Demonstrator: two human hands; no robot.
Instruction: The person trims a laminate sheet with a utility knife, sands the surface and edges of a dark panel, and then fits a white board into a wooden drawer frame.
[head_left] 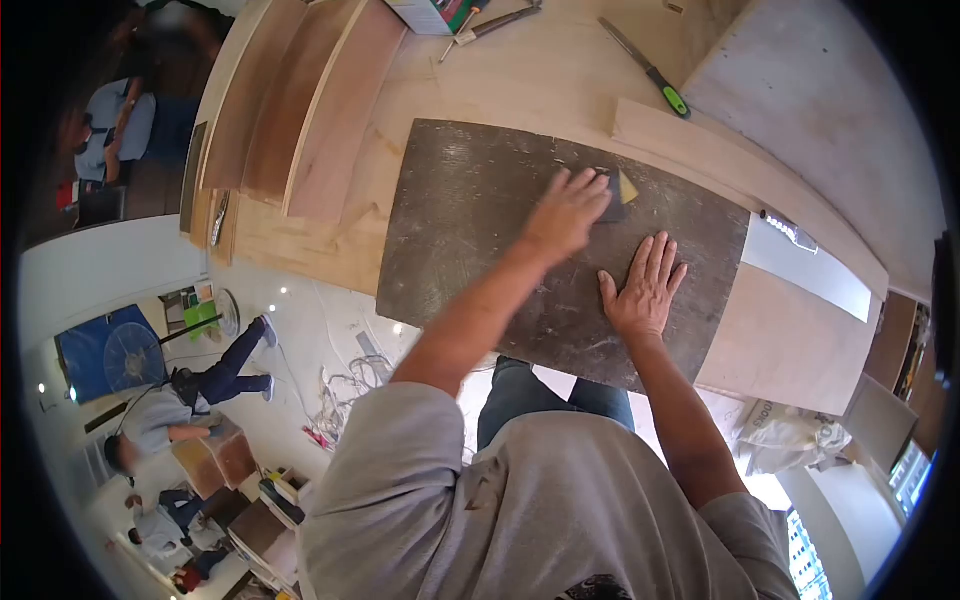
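"Board (470,210) where?"
"At twelve o'clock, flat on the bench (540,60)."
"And the hands?"
"Left hand (565,215) blurred, fingers partly spread over apparent sandpaper (616,208), towards the board's one o'clock; impossible to tell whether gripping or just pressing. Right hand (643,298) wide open at four o'clock, palm down, holding nothing."
"Best way to rub?"
"Press evenly, overlap strokes, brace firmly with the right palm. Avoid the file (672,97) beyond the one o'clock edge."
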